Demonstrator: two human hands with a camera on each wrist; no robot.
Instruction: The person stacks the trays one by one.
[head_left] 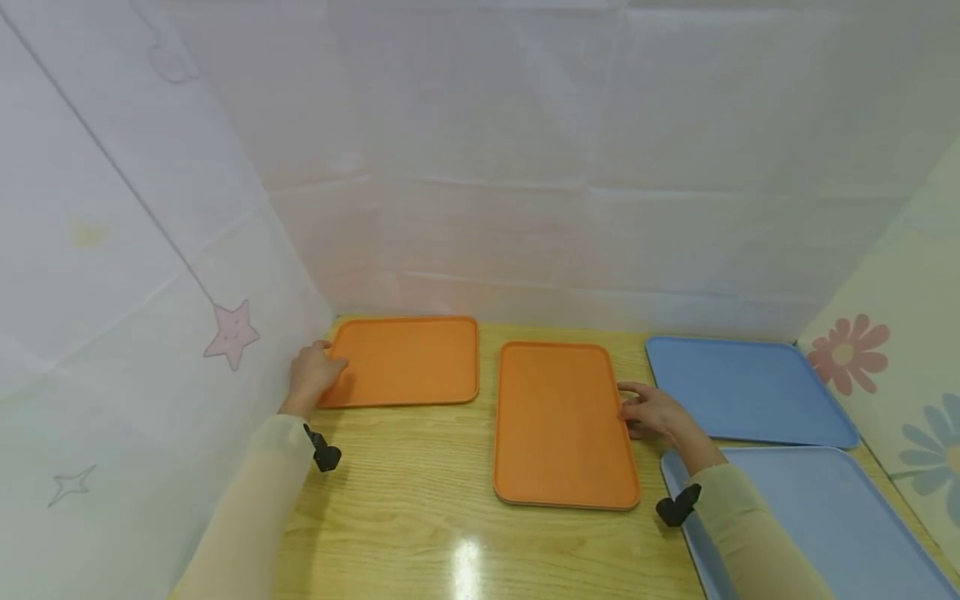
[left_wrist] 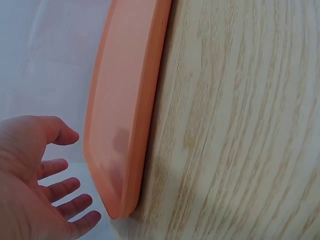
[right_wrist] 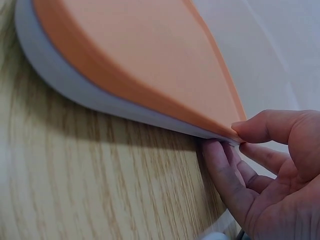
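An orange tray (head_left: pixel 408 361) lies crosswise at the back left of the wooden table. My left hand (head_left: pixel 311 375) is at its left end; in the left wrist view the fingers of this hand (left_wrist: pixel 42 177) are spread beside the tray's corner, apart from its rim. A second orange tray (head_left: pixel 564 425) lies lengthwise in the middle. My right hand (head_left: pixel 656 414) pinches its right edge. In the right wrist view the thumb presses the orange rim from above and the fingers sit at the edge below. A pale grey layer (right_wrist: pixel 65 82) shows under this orange tray.
Two blue trays, a farther one (head_left: pixel 750 390) and a nearer, lighter one (head_left: pixel 825 517), lie at the right; my right forearm passes over the nearer one. A pale sheet (head_left: pixel 480 167) hangs behind the table, with decorated sheets on both sides.
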